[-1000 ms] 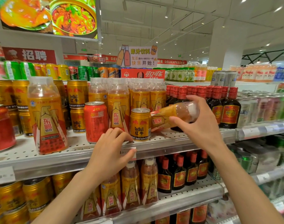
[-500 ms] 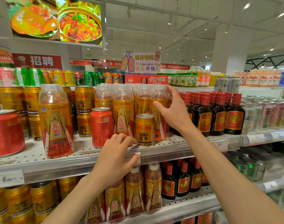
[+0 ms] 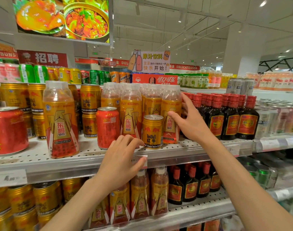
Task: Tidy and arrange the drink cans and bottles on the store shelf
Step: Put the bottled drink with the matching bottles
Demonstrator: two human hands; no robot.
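Right hand (image 3: 190,124) beside upright bottle (image 3: 170,114) — seemingly touching it.

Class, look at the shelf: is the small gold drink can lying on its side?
No, the small gold drink can stands upright on the perforated metal shelf.

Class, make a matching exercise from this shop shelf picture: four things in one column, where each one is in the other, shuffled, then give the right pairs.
Things
1. small gold can
2. red can
3. dark bottles with red caps
4. left hand

Places
A. on the front edge of the shelf, over a price tag
B. right of the orange bottles
C. in front of the orange bottles, near the right hand
D. left of the small gold can

Pairs: 1-C, 2-D, 3-B, 4-A
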